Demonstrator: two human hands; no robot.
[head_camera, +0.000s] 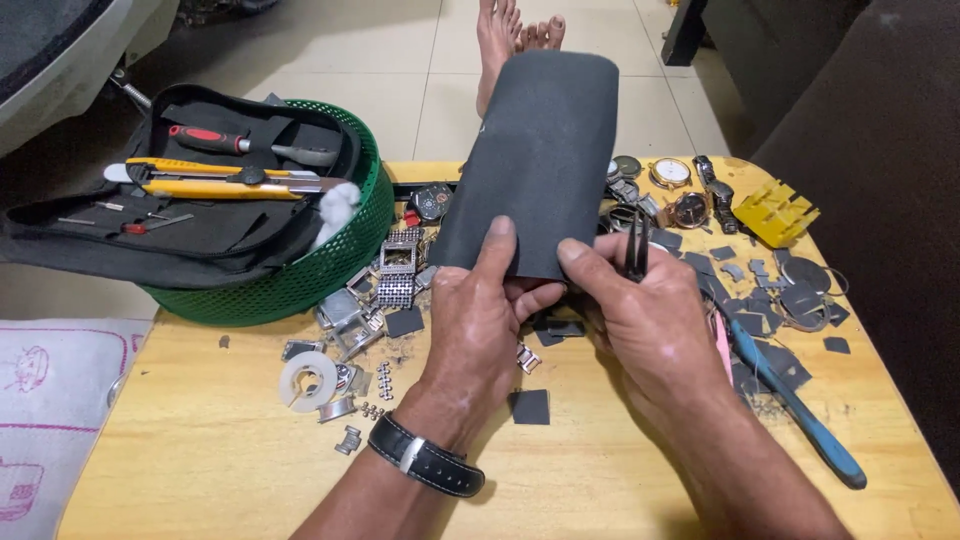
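Wooden table (200, 470) on a tiled floor, cluttered with watch bits. Both hands pinch the bottom edge of a dark sheet (540, 150) standing upright just above them: left hand (470, 320) thumb on front, right hand (640, 310) also gripping tweezers (637, 245). Sheet looks light, thin and bendy, probably gritty, so edge pinching seems right. Green basket (330, 260) sits left of the hands, blue-handled tool (800, 420) to the right.

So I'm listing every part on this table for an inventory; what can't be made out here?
Head view only:
- Table behind the dark sheet: hidden by it.
- Tweezers: lower part hidden in the right hand.
- Left hand fingers: tucked behind the sheet.
- Watches: too small for detail.
- Tool case: small tools unclear.
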